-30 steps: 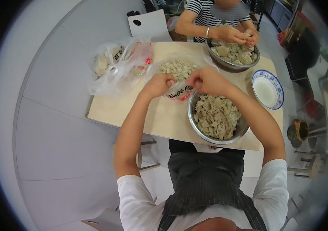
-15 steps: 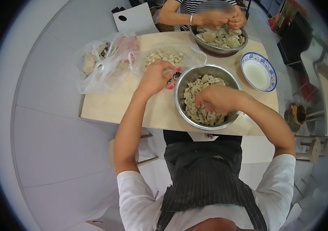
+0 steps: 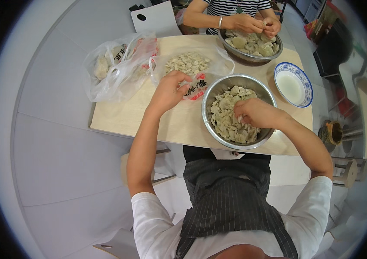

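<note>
Pale pieces [image 3: 231, 116] in steel bowl [image 3: 209, 93]: look light, soft, slippery; best pinched individually. Right hand [image 3: 254, 113] curled, digging among them. Left hand [image 3: 170, 88] pinches sthg small by plastic bag [image 3: 218, 64]; can't tell what.

Steel bowl [image 3: 211, 93], pale pieces [image 3: 226, 118] heaped inside

The steel bowl [image 3: 238, 111] is polished metal with a glossy, reflective rim. Beneath it, the table [image 3: 127, 116] is pale wood with a smooth, matt finish. Left of the bowl, the plastic bags [image 3: 119, 64] are thin, clear, crinkled film with a sheen. Right of the bowl, the small dish [image 3: 293, 84] is glazed ceramic, glossy white with a blue rim. The apron [image 3: 231, 194] below the bowl is matt striped cloth.
</note>
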{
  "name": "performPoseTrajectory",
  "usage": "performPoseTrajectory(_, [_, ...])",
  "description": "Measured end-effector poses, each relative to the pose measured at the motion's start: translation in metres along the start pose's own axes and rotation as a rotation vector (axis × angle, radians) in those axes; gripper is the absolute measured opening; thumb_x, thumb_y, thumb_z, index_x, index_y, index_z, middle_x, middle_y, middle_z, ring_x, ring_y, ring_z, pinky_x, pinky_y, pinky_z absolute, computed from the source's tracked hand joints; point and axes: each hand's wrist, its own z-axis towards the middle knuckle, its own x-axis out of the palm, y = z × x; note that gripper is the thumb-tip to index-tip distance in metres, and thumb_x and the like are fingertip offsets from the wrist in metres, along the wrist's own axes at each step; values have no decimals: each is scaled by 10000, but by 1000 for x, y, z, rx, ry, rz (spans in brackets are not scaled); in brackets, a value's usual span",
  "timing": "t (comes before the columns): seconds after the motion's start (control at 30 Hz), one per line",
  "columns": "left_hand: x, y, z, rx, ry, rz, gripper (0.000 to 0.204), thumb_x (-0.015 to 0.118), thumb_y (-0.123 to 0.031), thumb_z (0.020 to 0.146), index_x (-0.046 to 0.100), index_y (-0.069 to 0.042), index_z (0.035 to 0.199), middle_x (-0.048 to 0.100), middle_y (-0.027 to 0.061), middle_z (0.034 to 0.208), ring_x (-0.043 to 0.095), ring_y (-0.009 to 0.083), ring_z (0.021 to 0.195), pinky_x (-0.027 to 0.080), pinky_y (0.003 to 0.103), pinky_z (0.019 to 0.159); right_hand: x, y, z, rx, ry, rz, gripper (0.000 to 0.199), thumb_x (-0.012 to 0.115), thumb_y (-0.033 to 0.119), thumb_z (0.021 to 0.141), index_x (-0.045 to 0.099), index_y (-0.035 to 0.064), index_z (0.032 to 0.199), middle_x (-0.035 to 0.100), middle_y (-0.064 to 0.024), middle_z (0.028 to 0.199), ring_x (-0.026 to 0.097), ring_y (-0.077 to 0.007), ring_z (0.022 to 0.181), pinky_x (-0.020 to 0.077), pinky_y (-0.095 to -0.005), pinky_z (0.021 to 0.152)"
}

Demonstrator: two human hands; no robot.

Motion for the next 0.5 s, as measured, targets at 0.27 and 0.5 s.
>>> performPoseTrajectory(0.27, [-6, 5, 0, -31, -23, -34, 189, 641, -9, 861, 666, -19, 1048, 640, 102, 1072, 626, 225, 934, 521, 316, 810, -40, 9, 22, 158, -82, 644, 50, 609, 56, 926, 568, 32, 909, 590, -33, 789, 579, -92, 681, 469, -267, 561])
performPoseTrajectory(0.5, [-2, 6, 11, -23, -94, -6, 186, 632, 11, 851, 667, -15, 1032, 642, 110, 1066, 632, 221, 928, 520, 316, 816, -59, -12, 141, -114, -674, 55, 159, 630, 75, 869, 584, 17, 1009, 656, -105, 895, 627, -263, 770, 500, -376, 696])
